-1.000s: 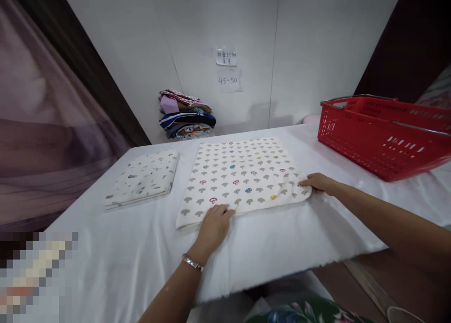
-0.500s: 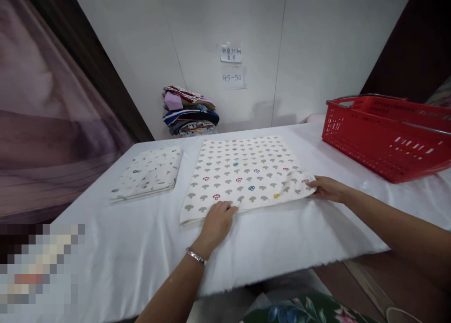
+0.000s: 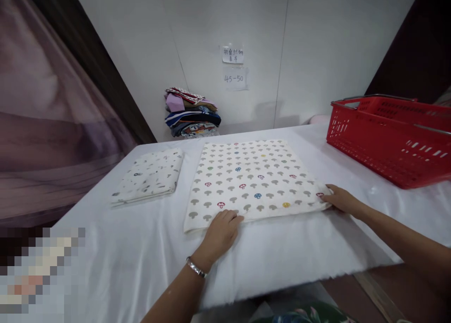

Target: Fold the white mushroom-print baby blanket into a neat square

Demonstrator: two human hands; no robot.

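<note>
A cream cloth with a mushroom print (image 3: 252, 179) lies flat and folded square on the white table (image 3: 141, 248). My left hand (image 3: 220, 231), a bracelet on its wrist, rests on the cloth's near edge with the fingers lying flat on the fabric. At the cloth's near right corner my right hand (image 3: 341, 200) lies with its fingers stretched out against the edge. Neither hand lifts the fabric.
A second folded cream cloth (image 3: 150, 176) lies to the left. A stack of folded colourful fabrics (image 3: 192, 118) stands at the back by the wall. A red plastic basket (image 3: 391, 137) sits at the right. The table's near edge runs just below my arms.
My right hand has slid outward to the right, and the small wrinkle near that corner is now flat. My left hand has stayed on the near edge.
</note>
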